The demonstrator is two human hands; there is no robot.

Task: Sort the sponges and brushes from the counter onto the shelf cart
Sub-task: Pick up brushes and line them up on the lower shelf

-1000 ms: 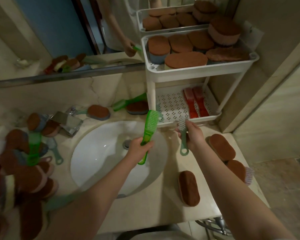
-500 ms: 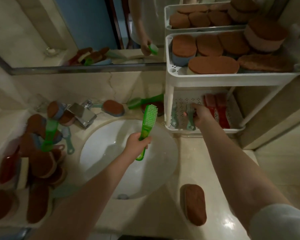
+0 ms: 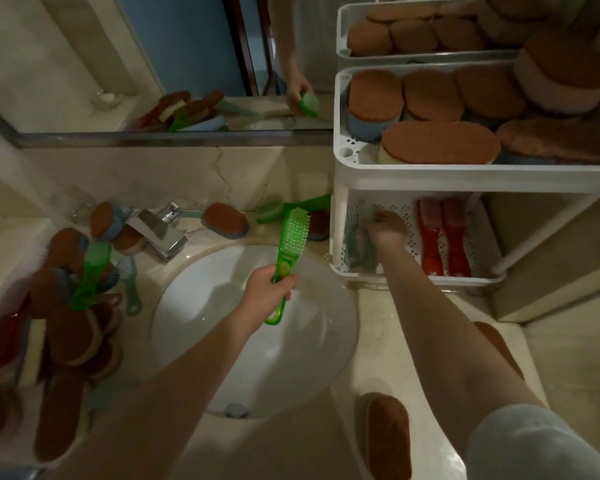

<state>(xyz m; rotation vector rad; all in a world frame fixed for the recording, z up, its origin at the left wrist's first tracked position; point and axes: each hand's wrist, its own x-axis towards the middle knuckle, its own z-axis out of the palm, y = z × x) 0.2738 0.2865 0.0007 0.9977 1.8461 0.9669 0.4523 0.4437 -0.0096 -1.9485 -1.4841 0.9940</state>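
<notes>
1. Head view looked down on a counter (image 3: pixel 388 327) with a white sink (image 3: pixel 257 341) set into it and a white shelf cart (image 3: pixel 465 176) standing at its far right corner.
2. The left hand (image 3: pixel 265 294) was closed around the handle of a green brush (image 3: pixel 288 251), bristle head pointing away, held above the sink basin.
3. The right hand (image 3: pixel 385 228) reached into the cart's lower shelf at its left end, fingers curled on a grey-green brush (image 3: pixel 359 240) lying there (whether it was gripped or just touched could not be told).
4. Two red brushes (image 3: pixel 444 237) lay side by side towards the right end of that lower shelf.
5. Brown-topped sponges (image 3: pixel 437 143) filled the cart's upper shelf.
6. A heap of sponges and brushes (image 3: pixel 70 306) sat at the counter's left edge; a single sponge (image 3: pixel 388 434) lay near the front edge, right of the sink.
7. No brand, label or writing could be read on anything.
</notes>
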